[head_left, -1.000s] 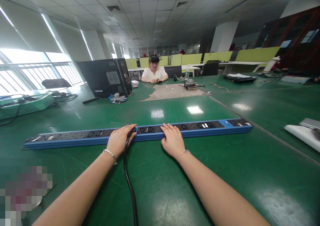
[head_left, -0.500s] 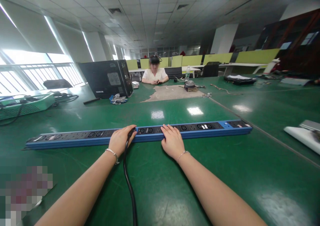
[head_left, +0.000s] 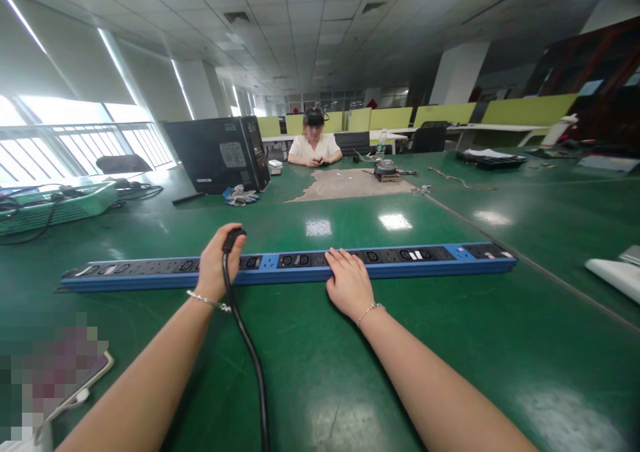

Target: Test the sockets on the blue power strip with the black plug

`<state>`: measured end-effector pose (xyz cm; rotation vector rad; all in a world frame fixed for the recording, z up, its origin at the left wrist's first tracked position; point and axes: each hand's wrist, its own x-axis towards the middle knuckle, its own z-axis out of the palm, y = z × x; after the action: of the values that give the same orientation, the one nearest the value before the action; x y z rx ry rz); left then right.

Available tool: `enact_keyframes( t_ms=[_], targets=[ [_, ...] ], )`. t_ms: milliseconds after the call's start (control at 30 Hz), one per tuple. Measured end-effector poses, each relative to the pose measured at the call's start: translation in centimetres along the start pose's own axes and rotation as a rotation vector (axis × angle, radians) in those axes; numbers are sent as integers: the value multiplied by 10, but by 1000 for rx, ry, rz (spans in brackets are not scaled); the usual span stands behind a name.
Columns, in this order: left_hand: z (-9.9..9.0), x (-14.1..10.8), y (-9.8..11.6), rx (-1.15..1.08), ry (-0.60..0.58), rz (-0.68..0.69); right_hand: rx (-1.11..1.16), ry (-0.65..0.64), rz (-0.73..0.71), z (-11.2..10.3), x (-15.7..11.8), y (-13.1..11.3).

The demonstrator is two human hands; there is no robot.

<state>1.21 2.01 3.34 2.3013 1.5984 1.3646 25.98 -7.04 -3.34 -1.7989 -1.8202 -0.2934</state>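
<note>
A long blue power strip (head_left: 290, 277) with black sockets lies across the green table. My left hand (head_left: 215, 262) is closed around the black plug (head_left: 234, 240) of a power cord, raised above the strip left of its middle. From the plug a thick black cord (head_left: 253, 355) runs down toward the bottom edge of the view. My right hand (head_left: 349, 282) rests flat on the strip just right of its middle, fingers stretched over the sockets. Part of the strip is hidden behind each hand.
A black computer case (head_left: 217, 155) stands at the back left, with gloves (head_left: 240, 195) beside it. A green basket (head_left: 60, 209) of cables sits at far left. Across the table sits a person (head_left: 314, 147). A blurred phone-like item (head_left: 65, 372) lies at lower left.
My left hand has lifted the plug up off the strip and moved left. My right hand stays on the strip. The view has shifted slightly.
</note>
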Motion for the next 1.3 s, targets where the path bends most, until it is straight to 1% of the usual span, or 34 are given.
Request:
enact_keyframes(
  t_ms=[67,133,167,267,333,367,433,667,800,1000,1100,1200,1300],
  targets=[
    [-17,13,-12,45,-61,30,2,-5,4,0,0,0],
    [-29,21,-32,97,-94,49,3,-8,8,1,0,0],
    [-32,22,-45,118,-132,57,4,-10,7,1,0,1],
    [-36,18,-82,177,-289,52,4,-7,2,1,0,1],
    [-35,13,-98,159,-383,41,2,-3,0,1,0,1],
    [-34,11,-102,143,-410,36,2,-1,-2,2,0,1],
    [-33,9,-105,120,-431,37,1,1,-4,1,0,2],
    [-33,14,-98,125,-492,121,-1,4,-1,2,0,3],
    [-33,11,-101,162,-457,163,-3,6,-5,2,0,3],
    [-34,5,-100,221,-404,150,-11,9,-1,2,0,2],
    [-33,4,-99,220,-430,142,-19,3,-1,2,0,2],
    [-32,2,-99,213,-476,163,-29,0,-2,1,0,3],
    [-31,0,-100,231,-473,197,-32,1,-2,1,0,2]
  ],
)
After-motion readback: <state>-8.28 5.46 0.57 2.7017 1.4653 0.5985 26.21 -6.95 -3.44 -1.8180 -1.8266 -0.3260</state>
